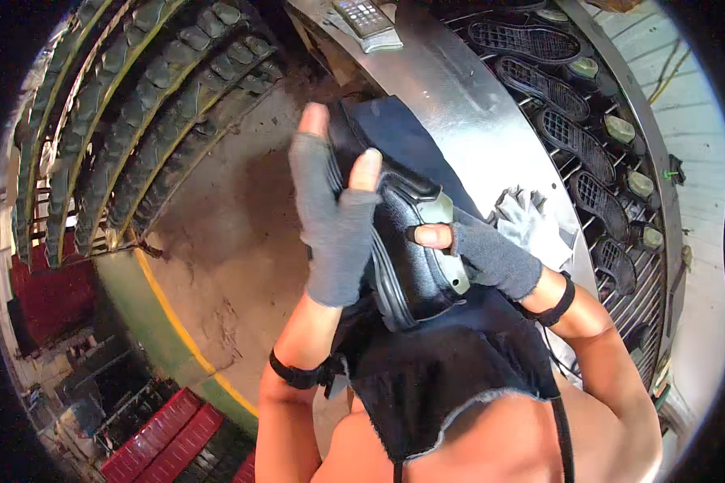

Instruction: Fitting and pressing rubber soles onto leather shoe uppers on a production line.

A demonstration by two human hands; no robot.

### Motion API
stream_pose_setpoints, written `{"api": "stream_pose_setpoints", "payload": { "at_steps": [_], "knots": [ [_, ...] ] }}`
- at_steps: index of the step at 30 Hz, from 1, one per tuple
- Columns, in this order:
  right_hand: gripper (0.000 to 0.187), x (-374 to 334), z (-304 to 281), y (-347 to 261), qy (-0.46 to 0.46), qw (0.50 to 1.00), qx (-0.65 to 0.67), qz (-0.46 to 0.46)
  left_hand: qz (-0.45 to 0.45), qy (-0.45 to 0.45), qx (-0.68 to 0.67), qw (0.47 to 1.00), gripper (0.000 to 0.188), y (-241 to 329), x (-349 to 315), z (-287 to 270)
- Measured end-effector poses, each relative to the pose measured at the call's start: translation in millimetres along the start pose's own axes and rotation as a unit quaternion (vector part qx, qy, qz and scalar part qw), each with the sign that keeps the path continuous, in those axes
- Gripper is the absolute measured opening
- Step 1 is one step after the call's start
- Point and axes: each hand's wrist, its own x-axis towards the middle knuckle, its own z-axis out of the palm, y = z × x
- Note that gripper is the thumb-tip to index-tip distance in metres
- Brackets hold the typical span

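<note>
Both of your gloved hands are on one dark shoe held up at the centre of the view. Your left hand (333,233) lies flat against its sole side at 9 o'clock, fingers straight, pressing rather than clasping. Your right hand (483,253) wraps the shoe (407,241) from 3 o'clock, thumb across the upper, closed on it. Judging by this, the sole looks seated already and is being pressed on; setting it down remains. Black soles (572,137) wait on the wire rack (620,274) at 2 o'clock, beyond the metal desk (459,97).
</note>
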Motion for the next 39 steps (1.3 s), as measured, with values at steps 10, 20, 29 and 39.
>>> {"api": "stream_pose_setpoints", "payload": {
  "at_steps": [10, 20, 29, 39],
  "knots": [
    [0.035, -162, -146, -45, 0.432, 0.877, 0.052, -0.206, -0.022, -0.352, -0.014, 0.935, 0.071, -29, 33, -19],
    [0.07, -527, -347, 94, 0.878, 0.459, -0.138, 0.001, -0.105, -0.07, 0.037, 0.991, 0.046, -107, -10, -94],
    [0.078, -448, -323, 144, 0.593, 0.491, -0.632, 0.089, -0.136, -0.054, 0.097, 0.985, 0.036, -87, 11, -47],
    [0.042, -296, -213, -58, 0.365, 0.459, -0.8, 0.128, -0.219, -0.37, -0.047, 0.902, 0.058, -24, -7, 72]
  ]
}}
